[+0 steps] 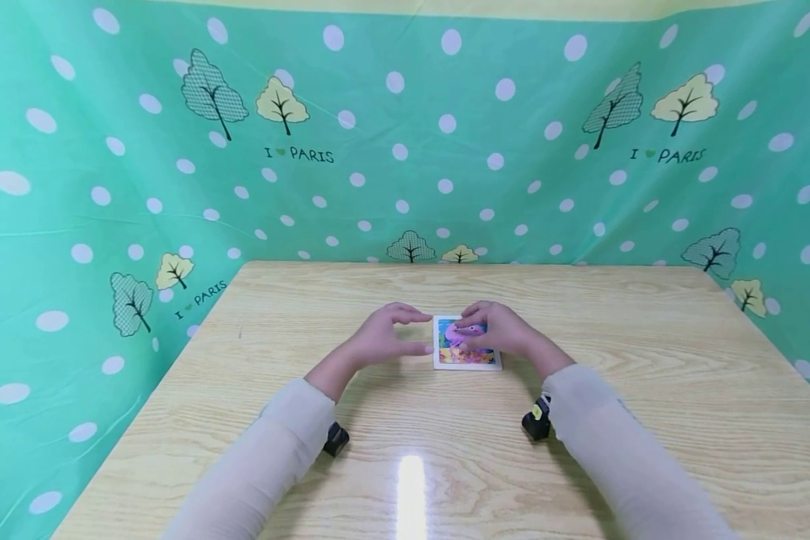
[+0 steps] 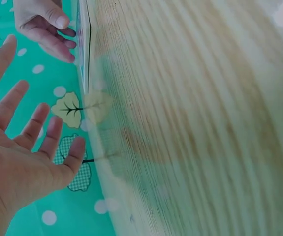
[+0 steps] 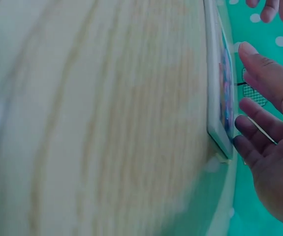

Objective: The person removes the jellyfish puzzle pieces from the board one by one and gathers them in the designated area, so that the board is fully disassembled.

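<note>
A flat, square, white-framed picture board (image 1: 468, 366) lies on the wooden table, showing a pink cartoon figure over blue and yellow. At its left edge is my left hand (image 1: 382, 337), thumb and fingers spread apart with nothing between them. In the left wrist view that hand (image 2: 28, 147) shows its palm and loosely extended fingers. My right hand (image 1: 502, 330) hovers over the board's upper right part and covers some of the picture. Seen from the right wrist, this hand (image 3: 274, 142) has relaxed, slightly bent fingers close above the board (image 3: 220, 93), and no object is held.
The light wood table (image 1: 614, 322) extends around the board on all sides. Behind it hangs a green cloth (image 1: 445, 97) with white dots and printed trees. Black wrist devices (image 1: 537, 421) sit under both sleeves, and a bright reflection lies on the near tabletop.
</note>
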Available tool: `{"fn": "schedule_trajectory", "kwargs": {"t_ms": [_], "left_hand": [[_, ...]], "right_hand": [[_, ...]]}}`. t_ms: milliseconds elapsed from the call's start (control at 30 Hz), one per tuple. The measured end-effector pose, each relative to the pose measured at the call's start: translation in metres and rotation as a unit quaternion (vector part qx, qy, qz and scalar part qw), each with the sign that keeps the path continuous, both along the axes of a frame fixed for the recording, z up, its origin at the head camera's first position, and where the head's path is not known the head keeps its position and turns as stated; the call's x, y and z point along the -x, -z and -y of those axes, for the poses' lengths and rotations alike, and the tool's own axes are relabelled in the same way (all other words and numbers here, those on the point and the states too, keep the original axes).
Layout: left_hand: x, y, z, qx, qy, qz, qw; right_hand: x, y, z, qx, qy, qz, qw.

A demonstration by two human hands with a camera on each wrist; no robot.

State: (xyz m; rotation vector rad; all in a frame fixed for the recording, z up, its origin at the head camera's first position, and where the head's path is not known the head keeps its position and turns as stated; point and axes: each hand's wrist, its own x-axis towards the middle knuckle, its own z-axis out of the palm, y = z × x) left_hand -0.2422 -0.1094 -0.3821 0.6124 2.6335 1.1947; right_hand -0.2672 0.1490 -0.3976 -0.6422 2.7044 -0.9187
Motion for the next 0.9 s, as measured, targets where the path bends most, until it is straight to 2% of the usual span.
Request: {"fn": "schedule_trajectory", "kwargs": {"t_ms": [233, 433, 600, 900], "left_hand": [[0.007, 0.002, -0.007, 0.032, 0.021, 0.016, 0.9991], [0.015, 0.004, -0.013, 0.064, 0.034, 0.011, 0.9973], [0.023, 0.006, -0.019, 0.068, 0.03, 0.027, 0.9969], [0.039, 0.015, -0.028, 0.076, -0.001, 0.042, 0.9962]], "right_hand": [[0.001, 0.005, 0.003, -0.004, 0.006, 0.0, 1.0], [0.002, 0.008, 0.004, -0.001, -0.001, -0.017, 0.9999], [0.003, 0.011, 0.006, -0.004, 0.007, -0.02, 0.9998], [0.003, 0.013, 0.008, 0.002, 0.028, -0.019, 0.9994]]}}
